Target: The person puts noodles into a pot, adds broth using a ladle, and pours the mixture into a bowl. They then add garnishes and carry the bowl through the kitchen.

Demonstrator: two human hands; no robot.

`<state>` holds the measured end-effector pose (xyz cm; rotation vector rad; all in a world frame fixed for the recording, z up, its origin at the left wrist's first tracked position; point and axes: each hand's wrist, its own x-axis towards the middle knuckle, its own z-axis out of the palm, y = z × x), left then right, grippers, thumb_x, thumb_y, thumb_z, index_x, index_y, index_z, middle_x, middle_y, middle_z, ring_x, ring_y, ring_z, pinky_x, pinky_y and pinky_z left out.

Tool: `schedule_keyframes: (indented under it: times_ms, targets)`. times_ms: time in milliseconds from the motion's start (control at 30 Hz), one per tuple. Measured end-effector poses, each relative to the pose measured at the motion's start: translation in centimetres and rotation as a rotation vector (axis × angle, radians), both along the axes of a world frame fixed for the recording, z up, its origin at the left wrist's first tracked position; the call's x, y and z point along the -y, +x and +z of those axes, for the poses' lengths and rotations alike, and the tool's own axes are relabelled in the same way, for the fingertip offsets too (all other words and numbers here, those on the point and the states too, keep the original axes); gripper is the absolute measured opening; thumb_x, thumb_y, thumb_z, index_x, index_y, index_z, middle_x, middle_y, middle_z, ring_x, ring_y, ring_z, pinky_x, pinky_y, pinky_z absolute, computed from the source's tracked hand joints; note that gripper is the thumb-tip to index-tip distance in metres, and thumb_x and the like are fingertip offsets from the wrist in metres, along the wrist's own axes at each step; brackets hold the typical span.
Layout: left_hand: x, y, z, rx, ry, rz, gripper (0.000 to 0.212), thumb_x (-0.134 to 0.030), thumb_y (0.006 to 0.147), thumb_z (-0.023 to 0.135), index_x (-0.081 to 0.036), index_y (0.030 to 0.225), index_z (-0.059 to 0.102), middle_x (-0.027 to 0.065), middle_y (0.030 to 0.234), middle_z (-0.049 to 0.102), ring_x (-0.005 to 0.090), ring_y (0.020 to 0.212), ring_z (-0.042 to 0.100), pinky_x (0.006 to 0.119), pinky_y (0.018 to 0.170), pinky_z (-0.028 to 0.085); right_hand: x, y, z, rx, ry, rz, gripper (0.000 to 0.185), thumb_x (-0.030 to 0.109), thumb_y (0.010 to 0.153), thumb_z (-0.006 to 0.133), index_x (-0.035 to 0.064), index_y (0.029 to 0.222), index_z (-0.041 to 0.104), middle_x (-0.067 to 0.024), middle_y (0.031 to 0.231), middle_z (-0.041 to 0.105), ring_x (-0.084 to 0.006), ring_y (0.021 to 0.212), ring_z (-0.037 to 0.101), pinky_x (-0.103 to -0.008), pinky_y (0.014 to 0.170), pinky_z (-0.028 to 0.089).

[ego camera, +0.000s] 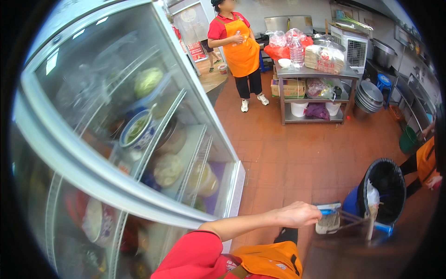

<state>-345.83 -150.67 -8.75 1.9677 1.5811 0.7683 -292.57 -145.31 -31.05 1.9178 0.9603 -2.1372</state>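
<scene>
My left hand (302, 213) reaches across from the lower left with its fingers curled. Its fingertips lie against or in front of a blurred grey object with a blue edge (327, 218); whether they grip it cannot be told. Thin brown bars run from there towards a second blue piece (383, 228). Just beyond stands a blue bin (352, 202) lined with a black bag (386, 195), with a pale plastic bag (373, 196) at its side. Left of my arm rises a glass-door refrigerator (240, 178) holding bowls and food. My right hand is out of view.
A person in an orange apron (240, 48) stands beyond the refrigerator. A steel table (315, 73) carries bags and a large plastic bottle (296, 52). Stacked metal pans (370, 94) and a green bucket (407, 139) stand at right. Another person's hand (433, 182) shows at the right edge.
</scene>
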Motion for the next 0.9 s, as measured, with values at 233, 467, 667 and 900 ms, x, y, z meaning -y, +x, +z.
schedule_keyframes:
  times_ms: [233,467,667,900]
  targets:
    - [-7.3,-9.6,-5.1,0.111,-0.194,0.198,0.019,-0.02,0.089,0.053,-0.005,0.099,0.06,0.0153,0.094,0.063,0.035,0.089,0.06,0.043,0.074,0.049,-13.6,-20.2,-9.5,-0.114,-0.044,0.059,0.023,0.01,0.089,0.054,0.012,0.111,0.048,-0.0037,0.097,0.048,-0.0153,0.085,0.048,-0.0334,0.068,0.039]
    - [-7.0,-23.9,-5.9,0.223,-0.373,0.617,0.027,-0.024,0.092,0.052,-0.004,0.107,0.061,0.0144,0.098,0.066,0.0313,0.092,0.063,0.038,0.082,0.049,-30.0,-47.0,-14.7,-0.353,0.538,0.325,0.011,0.002,0.087,0.048,0.0097,0.088,0.055,-0.0015,0.067,0.056,-0.0115,0.056,0.055,-0.0221,0.044,0.039]
    - [-7.5,-34.3,-6.7,0.348,-0.327,0.747,0.028,-0.025,0.092,0.054,-0.004,0.109,0.061,0.0127,0.1,0.066,0.0283,0.093,0.064,0.035,0.082,0.05,-37.1,-66.5,-13.2,-0.331,0.797,0.697,0.02,0.004,0.083,0.054,0.0033,0.102,0.059,-0.0062,0.081,0.061,-0.0147,0.063,0.057,-0.0284,0.053,0.046]
    - [-5.2,-50.9,-4.9,0.157,-0.216,0.984,0.026,-0.023,0.091,0.055,-0.005,0.109,0.061,0.0108,0.105,0.065,0.0266,0.095,0.063,0.034,0.081,0.05,-37.2,-80.4,-15.6,-0.223,0.109,0.253,0.01,0.01,0.086,0.057,0.0035,0.094,0.061,-0.0096,0.07,0.06,-0.0174,0.06,0.058,-0.0328,0.051,0.047]
